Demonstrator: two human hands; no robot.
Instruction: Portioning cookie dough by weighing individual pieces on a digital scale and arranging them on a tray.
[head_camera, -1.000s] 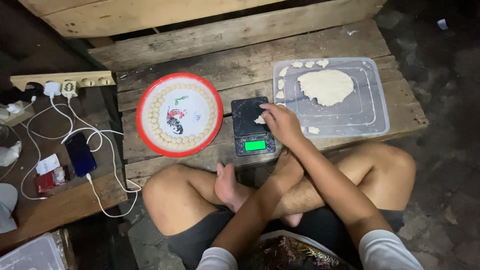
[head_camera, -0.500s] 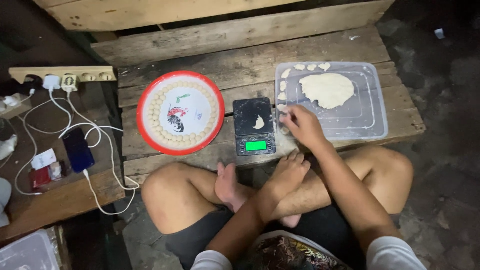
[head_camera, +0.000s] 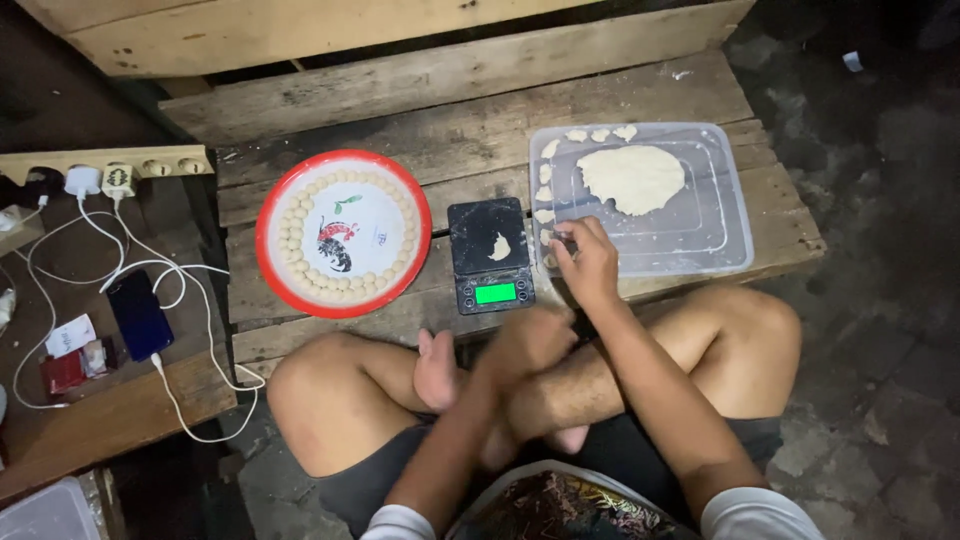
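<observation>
Seated cross-legged, a person's right hand (head_camera: 588, 262) pinches a small pale dough piece (head_camera: 560, 243) at the near-left corner of the clear plastic tray lid (head_camera: 735, 215); the blurred left hand (head_camera: 530, 342) rests loosely closed. Small, even pinches suit the black digital scale (head_camera: 489, 254).

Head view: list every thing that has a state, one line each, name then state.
scale: display lit green, one dough piece on its platform
clear lid: lying flat, holding a flattened dough sheet and small pieces
red-rimmed plate: ringed with small dough balls
phone: screen dark, cable plugged in
right hand: fingers at the lid's near-left edge
left hand: blurred above the legs
</observation>
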